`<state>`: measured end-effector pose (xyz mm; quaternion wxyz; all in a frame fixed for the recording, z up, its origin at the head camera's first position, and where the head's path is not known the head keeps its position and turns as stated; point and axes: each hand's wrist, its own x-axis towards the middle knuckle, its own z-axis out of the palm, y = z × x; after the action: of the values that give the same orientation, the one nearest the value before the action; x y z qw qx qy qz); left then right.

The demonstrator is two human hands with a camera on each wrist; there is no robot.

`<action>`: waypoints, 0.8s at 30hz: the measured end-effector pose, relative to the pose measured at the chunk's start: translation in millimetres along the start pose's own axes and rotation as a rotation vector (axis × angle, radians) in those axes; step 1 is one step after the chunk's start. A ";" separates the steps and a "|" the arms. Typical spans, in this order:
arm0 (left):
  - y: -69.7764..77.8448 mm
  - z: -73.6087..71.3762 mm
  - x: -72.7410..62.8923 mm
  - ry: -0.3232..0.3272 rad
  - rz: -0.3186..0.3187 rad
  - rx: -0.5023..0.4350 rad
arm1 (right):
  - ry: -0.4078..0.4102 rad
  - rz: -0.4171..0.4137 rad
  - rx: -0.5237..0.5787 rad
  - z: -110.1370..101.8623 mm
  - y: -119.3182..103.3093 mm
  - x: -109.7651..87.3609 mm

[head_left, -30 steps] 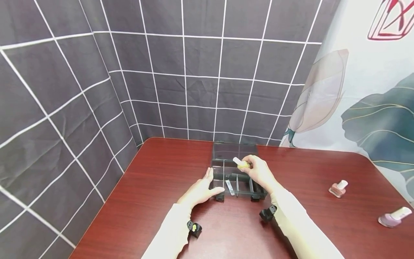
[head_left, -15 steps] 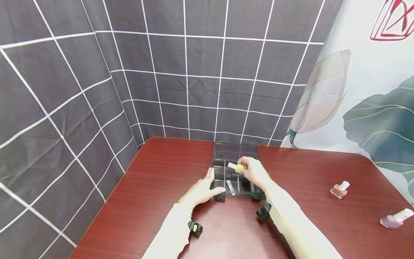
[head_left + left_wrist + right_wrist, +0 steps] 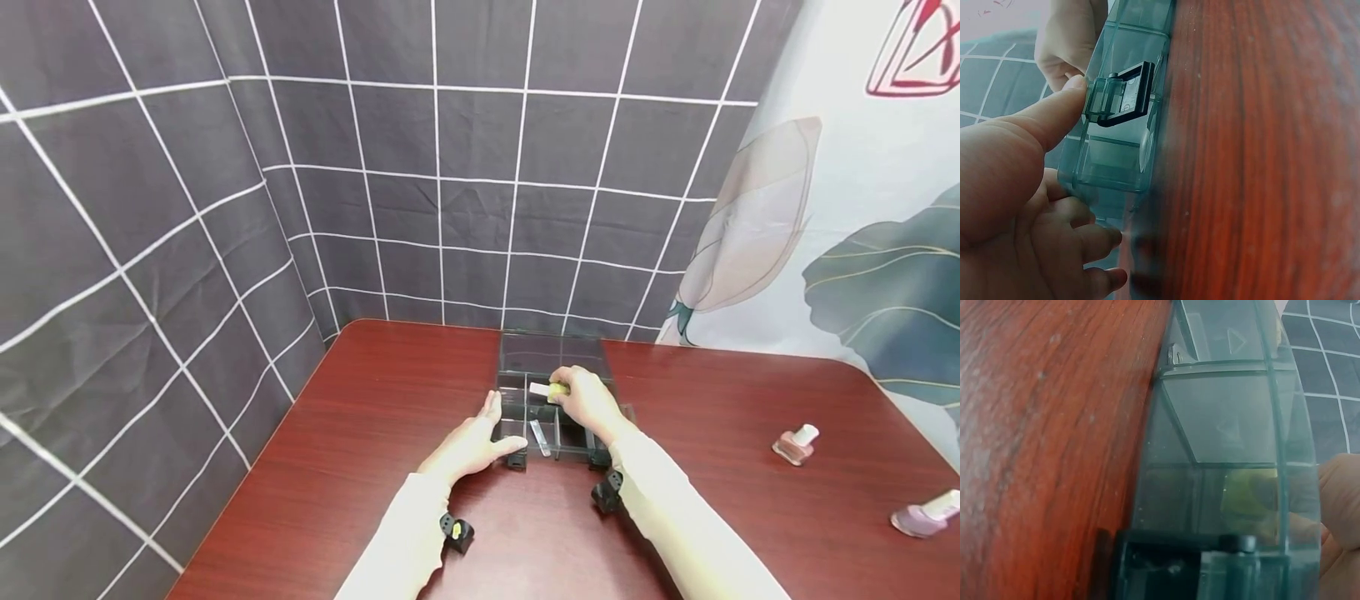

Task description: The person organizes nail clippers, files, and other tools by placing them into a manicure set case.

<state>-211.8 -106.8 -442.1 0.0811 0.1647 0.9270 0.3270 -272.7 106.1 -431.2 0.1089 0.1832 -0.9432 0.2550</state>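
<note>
A clear, dark-tinted compartment box [image 3: 577, 454] sits on the table with its lid [image 3: 551, 354] tipped back. My left hand [image 3: 471, 448] rests around its front-left corner; the straight thumb touches the front rim beside a black latch [image 3: 1129, 94], and the fingers lie along the left side. My right hand [image 3: 588, 404] pinches a yellow nail polish bottle [image 3: 557, 392] with a white cap. The bottle is on its side over the back compartment, cap pointing left. Through the tinted wall in the right wrist view, the yellow body [image 3: 1247, 490] shows low inside. A small pale strip [image 3: 539, 437] lies in a front compartment.
On the right of the red-brown table [image 3: 390, 375] lie a coral nail polish bottle [image 3: 795, 445] and a lilac one [image 3: 924, 514], both with white caps. A dark gridded cloth [image 3: 472, 208] hangs behind and to the left.
My right hand has moved left and down with the yellow nail polish bottle, whose cap has swung from tilted up to nearly level. The left hand has stayed at the box corner.
</note>
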 end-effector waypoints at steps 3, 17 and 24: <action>-0.1 0.9 0.0 0.001 0.006 0.007 | -0.003 0.023 -0.016 3.4 1.9 0.6; -3.5 0.6 2.4 0.010 0.017 0.015 | 0.059 0.056 0.079 7.3 3.5 1.6; -3.6 2.2 0.7 0.007 0.015 0.004 | 0.093 0.064 0.090 10.3 2.8 -0.6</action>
<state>-212.9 -107.9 -446.2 0.0749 0.1707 0.9267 0.3263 -274.4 103.1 -441.3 0.1359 0.1456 -0.9300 0.3089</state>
